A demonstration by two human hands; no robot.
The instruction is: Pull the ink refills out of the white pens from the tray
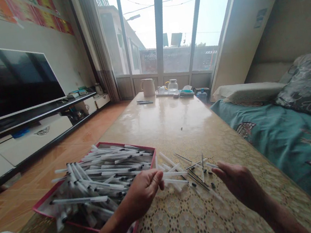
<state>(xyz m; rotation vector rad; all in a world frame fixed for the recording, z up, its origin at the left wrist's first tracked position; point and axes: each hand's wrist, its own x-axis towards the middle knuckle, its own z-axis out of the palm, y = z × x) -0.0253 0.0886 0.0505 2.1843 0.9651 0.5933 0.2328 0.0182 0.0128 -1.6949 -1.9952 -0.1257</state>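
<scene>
My left hand [145,193] is closed in a pinch on a white pen barrel [175,173] that points to the right. Just below it, another white tube [177,180] reaches out from near the fingertips. My right hand [238,182] pinches a thin pale pen refill [211,165], its far end pointing left toward the loose parts. Between both hands lie thin dark refills [197,178], white tubes and small black plugs [212,184]. Left of my left hand, a pink-rimmed box [154,157] holds a heap of white pens [105,171] with dark ends.
A patterned cover lies over the long table [173,228]. At its far end stand a beige pitcher [148,87], a glass jug [172,86] and a pack of wipes [186,92]. A sofa [263,127] runs along the right side; a TV cabinet [35,139] stands left.
</scene>
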